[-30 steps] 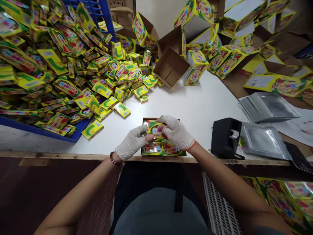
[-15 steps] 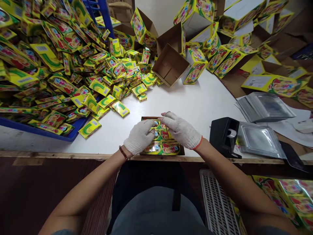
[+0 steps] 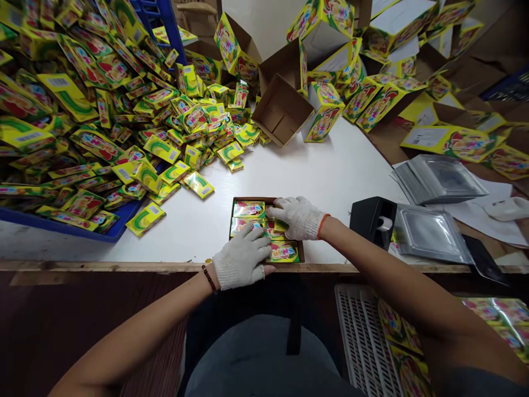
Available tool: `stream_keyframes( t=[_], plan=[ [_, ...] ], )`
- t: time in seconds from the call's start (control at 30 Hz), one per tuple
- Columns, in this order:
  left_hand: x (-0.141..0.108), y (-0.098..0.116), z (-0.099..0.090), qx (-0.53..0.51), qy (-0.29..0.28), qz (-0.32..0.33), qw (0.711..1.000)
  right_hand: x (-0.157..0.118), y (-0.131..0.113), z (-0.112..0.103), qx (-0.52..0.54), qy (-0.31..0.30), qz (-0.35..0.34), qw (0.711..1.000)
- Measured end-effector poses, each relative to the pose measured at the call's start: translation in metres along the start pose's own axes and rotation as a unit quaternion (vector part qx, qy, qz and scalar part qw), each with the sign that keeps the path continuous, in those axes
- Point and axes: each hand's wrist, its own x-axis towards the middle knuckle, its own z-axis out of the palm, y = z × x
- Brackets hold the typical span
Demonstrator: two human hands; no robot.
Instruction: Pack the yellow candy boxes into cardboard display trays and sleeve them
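A shallow open carton [image 3: 231, 220] stands at the table's front edge, with several small yellow-green packs [image 3: 249, 209] lying flat in rows inside it. My left hand [image 3: 242, 258], in a white knit glove, rests with its fingers spread on the packs at the carton's front left. Its thumb reaches over the front edge. Across the carton's right side lies my right hand [image 3: 298, 218], gloved too, fingers apart and touching the packs. The packs under both hands are partly hidden.
A big heap of packs [image 3: 99, 138] spills from a blue crate [image 3: 119, 223] on the left. Empty printed cartons [image 3: 283, 110] lie at the back and right. A black tape dispenser [image 3: 370, 220], clear plastic trays [image 3: 433, 231] and a white perforated basket [image 3: 367, 342] are on the right.
My left hand has moved down toward the carton's front edge and flattened out. My right hand has spread over the right side. More packs at the carton's left now show. The view has shifted slightly.
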Motion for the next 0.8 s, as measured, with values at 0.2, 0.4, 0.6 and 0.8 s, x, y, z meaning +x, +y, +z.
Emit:
stream_keyframes(
  t=[0.2, 0.4, 0.6, 0.8],
  plan=[
    [-0.008, -0.018, 0.003, -0.162, 0.205, -0.132, 0.956, -0.006, -0.012, -0.003, -0.032, 0.021, -0.020, 0.999],
    [0.013, -0.022, -0.016, -0.211, 0.247, -0.244, 0.914, -0.011, 0.003, -0.028, 0.114, 0.124, -0.013, 0.986],
    [0.039, 0.005, -0.012, -0.392, 0.294, -0.268, 0.829, -0.018, -0.027, -0.043, 0.397, 0.258, 0.053, 0.879],
    [0.008, -0.004, 0.001, -0.264, 0.279, -0.278, 0.880, -0.029, -0.021, -0.021, 0.406, 0.170, 0.082, 0.894]
  ],
)
